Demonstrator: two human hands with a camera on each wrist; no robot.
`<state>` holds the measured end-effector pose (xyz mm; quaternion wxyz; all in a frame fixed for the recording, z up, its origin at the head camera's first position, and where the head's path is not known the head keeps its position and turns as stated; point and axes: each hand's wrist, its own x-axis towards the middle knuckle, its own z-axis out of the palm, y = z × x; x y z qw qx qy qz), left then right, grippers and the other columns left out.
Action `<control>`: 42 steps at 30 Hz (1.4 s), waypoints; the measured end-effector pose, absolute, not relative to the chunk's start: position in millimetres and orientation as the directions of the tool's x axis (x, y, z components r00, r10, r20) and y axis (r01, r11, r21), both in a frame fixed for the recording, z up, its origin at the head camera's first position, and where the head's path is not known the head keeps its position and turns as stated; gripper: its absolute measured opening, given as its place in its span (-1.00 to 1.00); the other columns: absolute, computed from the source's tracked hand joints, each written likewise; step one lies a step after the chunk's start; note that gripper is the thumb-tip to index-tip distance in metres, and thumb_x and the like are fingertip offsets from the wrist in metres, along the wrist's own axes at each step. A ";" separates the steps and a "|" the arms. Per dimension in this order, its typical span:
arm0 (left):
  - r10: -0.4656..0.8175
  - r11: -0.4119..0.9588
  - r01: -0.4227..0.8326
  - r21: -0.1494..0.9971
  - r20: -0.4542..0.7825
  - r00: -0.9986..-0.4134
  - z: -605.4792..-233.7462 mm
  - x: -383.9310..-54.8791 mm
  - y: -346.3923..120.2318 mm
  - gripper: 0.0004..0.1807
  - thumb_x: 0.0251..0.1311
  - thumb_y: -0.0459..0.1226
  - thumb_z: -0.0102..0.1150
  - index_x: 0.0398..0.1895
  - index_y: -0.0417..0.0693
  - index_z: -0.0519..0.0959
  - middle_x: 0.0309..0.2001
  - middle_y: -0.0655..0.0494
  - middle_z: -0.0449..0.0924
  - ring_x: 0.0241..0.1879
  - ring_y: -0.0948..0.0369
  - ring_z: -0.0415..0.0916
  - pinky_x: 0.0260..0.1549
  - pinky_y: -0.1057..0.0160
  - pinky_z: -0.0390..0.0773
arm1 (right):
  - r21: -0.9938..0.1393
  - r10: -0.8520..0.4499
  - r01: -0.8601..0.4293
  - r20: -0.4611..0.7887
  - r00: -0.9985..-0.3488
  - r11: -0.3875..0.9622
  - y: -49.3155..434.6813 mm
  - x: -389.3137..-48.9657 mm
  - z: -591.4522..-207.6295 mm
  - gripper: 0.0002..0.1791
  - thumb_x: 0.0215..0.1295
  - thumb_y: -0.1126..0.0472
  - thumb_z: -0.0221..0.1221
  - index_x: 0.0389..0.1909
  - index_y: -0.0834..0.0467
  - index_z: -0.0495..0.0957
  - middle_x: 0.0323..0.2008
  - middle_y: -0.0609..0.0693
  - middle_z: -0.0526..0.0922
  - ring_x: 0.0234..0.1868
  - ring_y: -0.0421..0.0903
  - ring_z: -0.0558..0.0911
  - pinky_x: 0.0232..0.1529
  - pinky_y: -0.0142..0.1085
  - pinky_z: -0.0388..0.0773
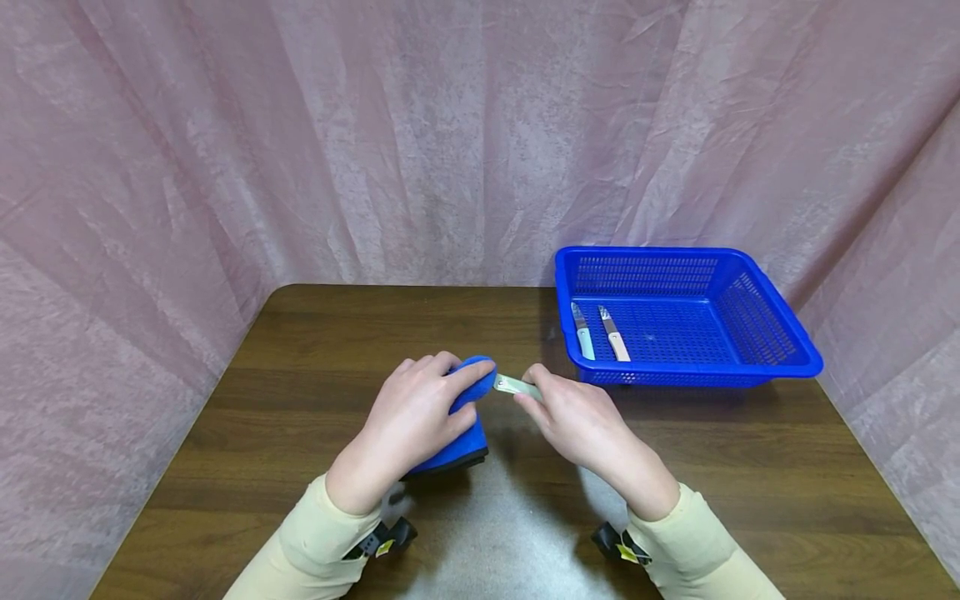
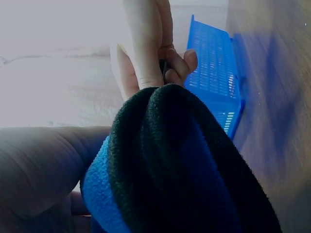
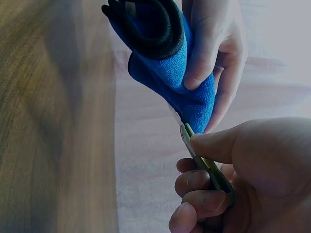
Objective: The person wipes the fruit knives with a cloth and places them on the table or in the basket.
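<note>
My left hand (image 1: pixel 420 408) grips a folded blue cloth (image 1: pixel 459 446) with a dark edge, above the middle of the table. The fingers of my right hand (image 1: pixel 581 417) curl round the pale green handle of a small folding knife (image 1: pixel 517 386). In the right wrist view the knife's handle (image 3: pixel 206 162) points up to the cloth (image 3: pixel 167 73). Its blade runs into the folds and is mostly hidden there. The left thumb presses the cloth from the near side. In the left wrist view the cloth (image 2: pixel 165 145) covers most of the knife.
At the back right of the wooden table (image 1: pixel 337 325) stands a blue plastic basket (image 1: pixel 690 371). Inside, along its left end, lie two small knives, one with a pale blue-green handle (image 1: pixel 585 342) and one with a pale pink handle (image 1: pixel 618 346). A pink curtain (image 1: pixel 450 150) hangs behind.
</note>
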<state>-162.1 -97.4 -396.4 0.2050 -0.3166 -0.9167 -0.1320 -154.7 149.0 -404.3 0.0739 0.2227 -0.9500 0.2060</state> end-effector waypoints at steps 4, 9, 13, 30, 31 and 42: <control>0.534 0.759 0.643 0.103 0.467 -0.705 -396.3 -160.7 -96.2 -0.44 0.23 -0.26 0.39 0.34 0.23 0.75 -0.08 0.06 0.75 -0.20 0.11 0.71 -0.19 0.05 0.61 | -0.361 -0.391 -0.451 0.228 -0.892 0.816 148.8 -154.6 -403.8 -0.83 0.64 0.07 0.27 -0.04 0.10 0.59 -0.51 -0.21 0.46 -0.57 -0.23 0.41 -0.57 -0.24 0.40; 0.538 0.758 0.645 0.097 0.466 -0.702 -395.6 -159.2 -95.2 -0.44 0.23 -0.26 0.40 0.34 0.25 0.74 -0.08 0.07 0.75 -0.20 0.11 0.71 -0.20 0.06 0.61 | -0.366 -0.389 -0.445 0.219 -0.895 0.818 148.7 -154.7 -403.3 -0.82 0.64 0.07 0.27 -0.04 0.11 0.60 -0.51 -0.21 0.47 -0.57 -0.23 0.42 -0.56 -0.24 0.41; 0.544 0.754 0.650 0.093 0.466 -0.698 -395.6 -158.6 -94.3 -0.44 0.24 -0.25 0.41 0.34 0.25 0.74 -0.10 0.07 0.74 -0.22 0.13 0.70 -0.19 0.07 0.60 | -0.368 -0.388 -0.444 0.220 -0.895 0.817 148.6 -154.8 -403.6 -0.82 0.64 0.07 0.27 -0.03 0.11 0.60 -0.50 -0.21 0.48 -0.56 -0.22 0.43 -0.56 -0.23 0.42; 0.522 0.779 0.619 0.099 0.444 -0.728 -393.6 -161.6 -99.7 -0.46 0.25 -0.23 0.41 0.34 0.22 0.75 -0.05 0.01 0.76 -0.16 0.04 0.73 -0.15 -0.01 0.65 | -0.366 -0.392 -0.450 0.225 -0.892 0.814 148.6 -153.9 -402.5 -0.83 0.63 0.08 0.29 -0.03 0.10 0.60 -0.51 -0.21 0.46 -0.57 -0.22 0.42 -0.57 -0.23 0.40; 0.520 0.781 0.616 0.101 0.441 -0.732 -393.8 -162.1 -100.1 -0.46 0.25 -0.23 0.41 0.34 0.21 0.75 -0.05 0.01 0.76 -0.17 0.03 0.73 -0.16 -0.01 0.65 | -0.364 -0.392 -0.451 0.226 -0.892 0.815 148.6 -153.9 -402.6 -0.83 0.63 0.08 0.29 -0.04 0.10 0.60 -0.52 -0.21 0.46 -0.57 -0.22 0.42 -0.57 -0.22 0.40; 0.486 0.807 0.577 0.126 0.411 -0.771 -394.0 -166.4 -106.0 -0.45 0.25 -0.23 0.41 0.35 0.19 0.75 -0.05 -0.02 0.76 -0.17 0.02 0.73 -0.17 -0.02 0.63 | -0.358 -0.388 -0.449 0.232 -0.892 0.819 149.0 -153.2 -403.1 -0.83 0.62 0.06 0.29 -0.04 0.08 0.60 -0.52 -0.23 0.46 -0.56 -0.21 0.44 -0.56 -0.19 0.43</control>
